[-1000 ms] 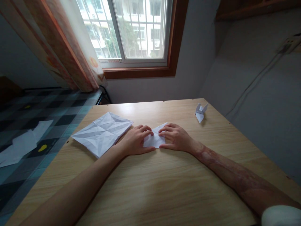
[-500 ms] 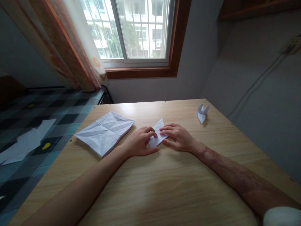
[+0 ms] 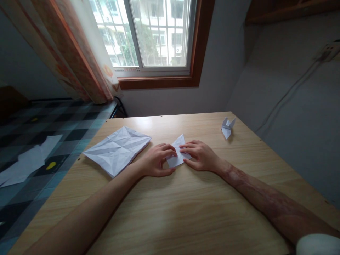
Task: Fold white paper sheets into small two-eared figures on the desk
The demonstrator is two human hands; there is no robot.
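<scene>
A small piece of folded white paper [image 3: 176, 161] lies flat near the middle of a pale wood-grain worktop [image 3: 170, 209], one pointed corner aimed toward the far edge. The person's left hand [image 3: 158, 160] comes in from the lower left and rests its fingertips on the left part of the paper, fingers loosely bent, thumb spread away from them on the near side. The right hand [image 3: 201, 155] reaches in from the lower right, its lightly curved fingers on the paper's right part and its thumb apart from them, by the near right edge. The two hands face each other with a narrow strip of paper showing between them.

On the left side of the worktop, just beyond the left forearm, sits a stack of white paper sheets [image 3: 118, 147], the top one marked with crossing creases. Near the far right corner, well apart from the hands, stands a small white origami figure [image 3: 226, 131] with two upright, ear-like points.

To the left, loose white papers [image 3: 23, 165] lie on a bed with a checked cover [image 3: 71, 118]. Behind the worktop are a barred window [image 3: 163, 35] and an orange-patterned curtain [image 3: 89, 67]. A cable [image 3: 288, 92] hangs along the right wall from a socket [image 3: 330, 51].
</scene>
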